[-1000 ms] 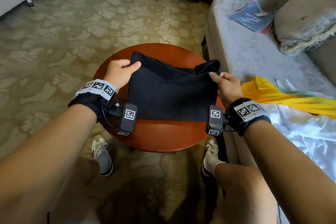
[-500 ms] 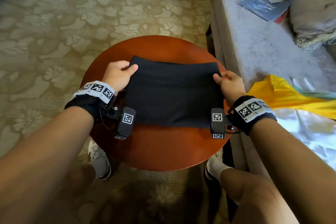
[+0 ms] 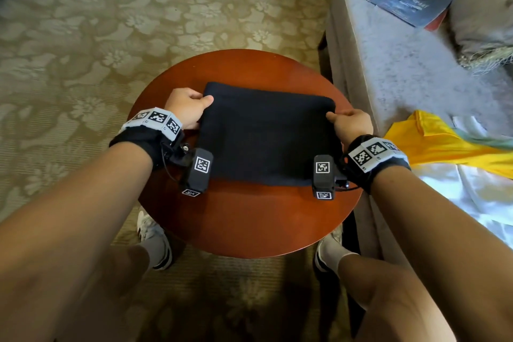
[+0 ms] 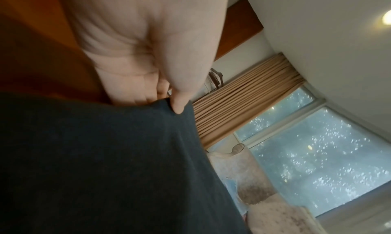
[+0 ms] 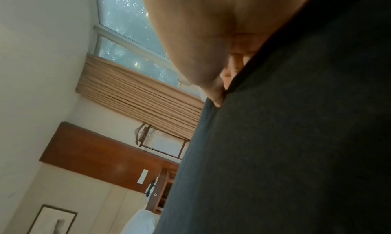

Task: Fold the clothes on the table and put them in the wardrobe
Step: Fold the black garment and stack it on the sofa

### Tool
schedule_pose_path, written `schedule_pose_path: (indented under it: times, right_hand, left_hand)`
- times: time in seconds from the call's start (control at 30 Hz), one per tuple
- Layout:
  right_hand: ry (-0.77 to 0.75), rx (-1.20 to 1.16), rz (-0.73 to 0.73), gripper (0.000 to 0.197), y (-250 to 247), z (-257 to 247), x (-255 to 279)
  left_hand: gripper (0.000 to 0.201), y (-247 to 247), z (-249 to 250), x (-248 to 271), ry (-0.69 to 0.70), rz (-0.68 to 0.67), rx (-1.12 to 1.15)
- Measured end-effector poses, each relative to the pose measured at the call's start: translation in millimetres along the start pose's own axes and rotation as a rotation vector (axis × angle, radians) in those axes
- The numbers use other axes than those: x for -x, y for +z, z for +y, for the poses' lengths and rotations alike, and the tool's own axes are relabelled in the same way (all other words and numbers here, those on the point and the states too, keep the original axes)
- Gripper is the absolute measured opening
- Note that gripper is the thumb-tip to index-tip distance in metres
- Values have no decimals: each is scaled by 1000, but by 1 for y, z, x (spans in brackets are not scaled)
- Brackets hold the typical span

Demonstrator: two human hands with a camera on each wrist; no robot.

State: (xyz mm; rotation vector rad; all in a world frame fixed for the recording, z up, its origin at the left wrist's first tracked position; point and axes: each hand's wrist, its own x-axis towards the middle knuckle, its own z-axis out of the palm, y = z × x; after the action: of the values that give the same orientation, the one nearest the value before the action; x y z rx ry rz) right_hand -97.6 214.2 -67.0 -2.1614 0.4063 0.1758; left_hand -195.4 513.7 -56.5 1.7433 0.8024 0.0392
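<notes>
The left hand [image 3: 186, 109] and right hand [image 3: 350, 125] are each pinching a far corner of the folded cloth [image 3: 266, 133], which is lying flat on the bench [image 3: 249, 219]. If either pinch is catching only the top layer, which is probably hidden here, lifting risks unfolding it. The sofa [image 3: 394, 64] is crowding the right edge; the left and near sides are offering open room
</notes>
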Motion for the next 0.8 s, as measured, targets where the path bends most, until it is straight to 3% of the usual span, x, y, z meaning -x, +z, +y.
schedule_pose_path:
  times: [0.07, 0.2, 0.47, 0.67, 0.8]
  right_hand:
    - [31, -74, -44, 37, -2, -2, 1]
    - [40, -192, -167, 33, -6, -16, 9]
    - [-63, -434, -188, 66, -3, -17, 16]
    - [-85, 10, 13, 80, 0, -3, 5]
    - [-284, 170, 9, 68, 10, -20, 10]
  left_hand:
    - [11, -1, 2, 0, -28, -16, 31]
    - [13, -1, 16, 7, -73, -83, 125]
    - [39, -5, 18, 6, 0, -23, 197]
    - [43, -6, 7, 7, -27, 62, 14]
    - [47, -5, 14, 10, -22, 110, -94]
